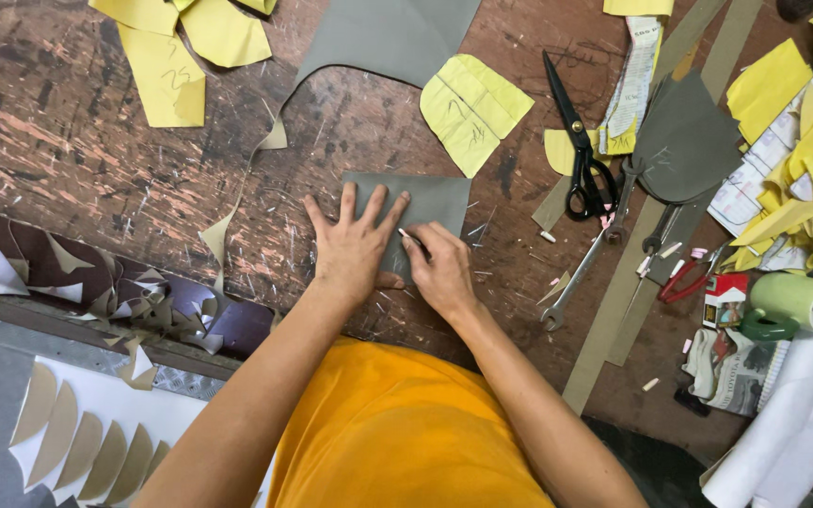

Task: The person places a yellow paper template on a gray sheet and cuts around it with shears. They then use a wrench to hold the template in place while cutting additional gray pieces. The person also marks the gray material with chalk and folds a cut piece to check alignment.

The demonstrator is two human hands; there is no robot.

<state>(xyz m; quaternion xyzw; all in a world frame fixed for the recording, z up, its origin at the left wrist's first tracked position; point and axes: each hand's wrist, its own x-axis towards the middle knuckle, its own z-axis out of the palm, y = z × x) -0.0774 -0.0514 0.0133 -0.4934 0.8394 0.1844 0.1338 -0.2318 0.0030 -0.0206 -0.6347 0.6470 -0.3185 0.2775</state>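
Note:
A small grey rectangular piece of material (439, 199) lies on the scratched wooden workbench (77, 141). My left hand (352, 243) presses flat on its left part with fingers spread. My right hand (439, 268) pinches a small white marking piece (406, 234) whose tip touches the grey piece near its lower edge. A larger grey sheet (388, 38) lies beyond, at the top of the view.
Yellow paper patterns (472, 108) lie ahead, more (167, 56) at top left. Black scissors (576, 141), a wrench (581, 273), red-handled pliers (684, 282) and a green mug (788, 303) sit to the right. Cut beige curved pieces (77, 442) rest at lower left.

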